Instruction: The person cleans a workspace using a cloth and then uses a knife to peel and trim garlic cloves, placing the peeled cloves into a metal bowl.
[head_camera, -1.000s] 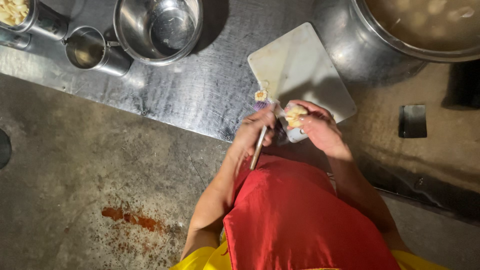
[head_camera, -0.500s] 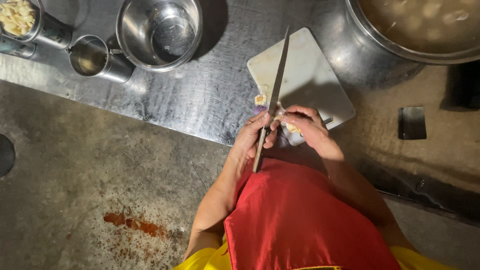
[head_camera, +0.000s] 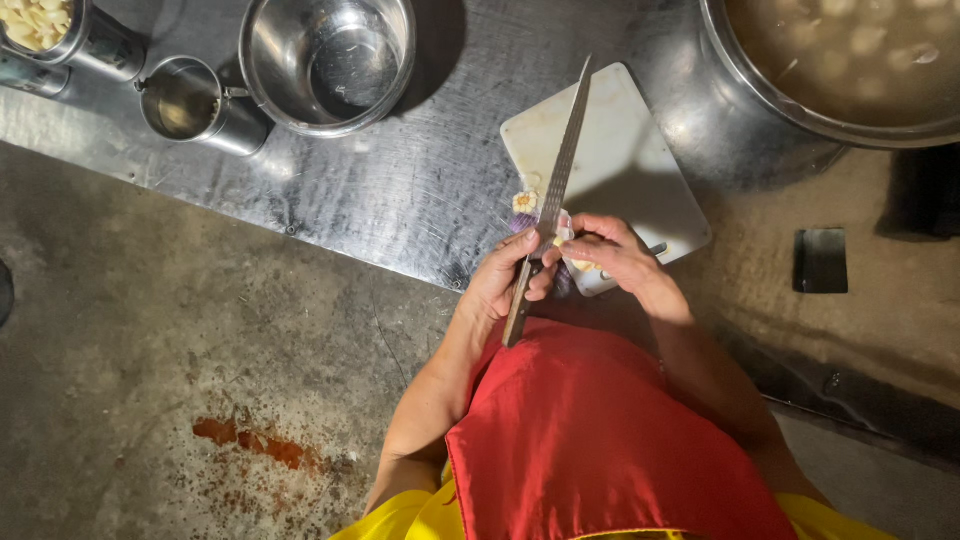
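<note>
My left hand (head_camera: 497, 285) grips the handle of a long thin knife (head_camera: 560, 165). Its blade points away from me across the white cutting board (head_camera: 635, 150). My right hand (head_camera: 612, 256) is closed on a small pale piece of food (head_camera: 583, 266) with purplish skin, held against the blade near the handle. The two hands touch at the near edge of the board. Another small pale and purple scrap (head_camera: 524, 203) lies on the board just left of the blade. A red apron covers my front below the hands.
On the steel counter (head_camera: 400, 190) stand an empty steel bowl (head_camera: 325, 60), a metal cup (head_camera: 188, 100) and a container of pale peeled pieces (head_camera: 40, 25). A large pot of liquid (head_camera: 850, 60) stands at the far right. The floor has a red stain (head_camera: 250, 445).
The knife blade has swung up from between my hands and now lies out over the cutting board. My hands have stayed together at the board's near edge.
</note>
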